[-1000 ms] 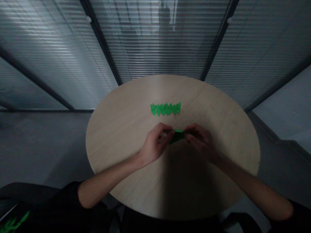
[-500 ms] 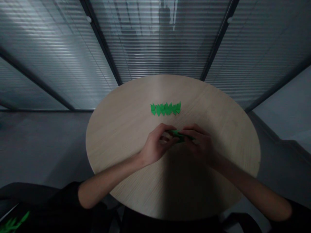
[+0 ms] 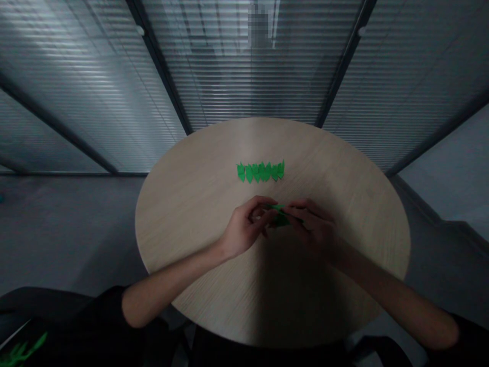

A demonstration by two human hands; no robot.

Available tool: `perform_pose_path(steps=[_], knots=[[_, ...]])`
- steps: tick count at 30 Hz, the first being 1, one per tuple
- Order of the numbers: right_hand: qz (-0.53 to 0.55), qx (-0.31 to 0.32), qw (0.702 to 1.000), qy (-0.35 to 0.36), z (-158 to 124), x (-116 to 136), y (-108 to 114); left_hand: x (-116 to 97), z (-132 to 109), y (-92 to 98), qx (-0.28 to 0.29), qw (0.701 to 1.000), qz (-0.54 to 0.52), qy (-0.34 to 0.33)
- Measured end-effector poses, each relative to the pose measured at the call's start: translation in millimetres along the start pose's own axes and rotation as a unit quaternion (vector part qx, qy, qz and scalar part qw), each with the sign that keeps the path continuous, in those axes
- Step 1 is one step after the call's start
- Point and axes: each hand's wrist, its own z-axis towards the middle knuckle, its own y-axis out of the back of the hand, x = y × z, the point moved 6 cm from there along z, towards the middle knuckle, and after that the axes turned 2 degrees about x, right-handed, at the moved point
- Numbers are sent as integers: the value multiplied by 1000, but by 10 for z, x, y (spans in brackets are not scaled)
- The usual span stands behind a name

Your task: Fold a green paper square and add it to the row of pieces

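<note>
Between my two hands is a piece of green folded paper [image 3: 281,220], partly covered by the fingers. My left hand [image 3: 246,227] pinches its left side with thumb and forefinger. From the right, my right hand [image 3: 315,224] grips the other side, its fingers bent over the paper. The exact folds are hidden. Just beyond the hands, a row of several small green paper pieces [image 3: 260,172] lies on the round wooden table [image 3: 183,214], each pointed at the near end and standing close to or touching its neighbour.
Glass panels with horizontal blinds [image 3: 252,86] and dark frames stand behind the table's far edge. At the lower left, more green pieces [image 3: 23,352] lie on a dark surface. A shadow falls across the table's near right part.
My fingers have shifted slightly on the green paper, with the left thumb moved a little and the right hand slightly lower. The row of pieces has stayed put.
</note>
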Motion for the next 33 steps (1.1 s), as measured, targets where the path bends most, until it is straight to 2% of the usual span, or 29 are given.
perform_pose_path(steps=[12, 25, 33], knots=[[55, 8, 997, -61, 29, -29, -14, 19, -12, -2, -5, 999, 42, -2], [40, 7, 999, -29, 14, -11, -11, -64, -2, 2, -9, 999, 34, 3], [43, 17, 999, -13, 30, 41, -2, -13, -4, 21, -20, 999, 40, 7]])
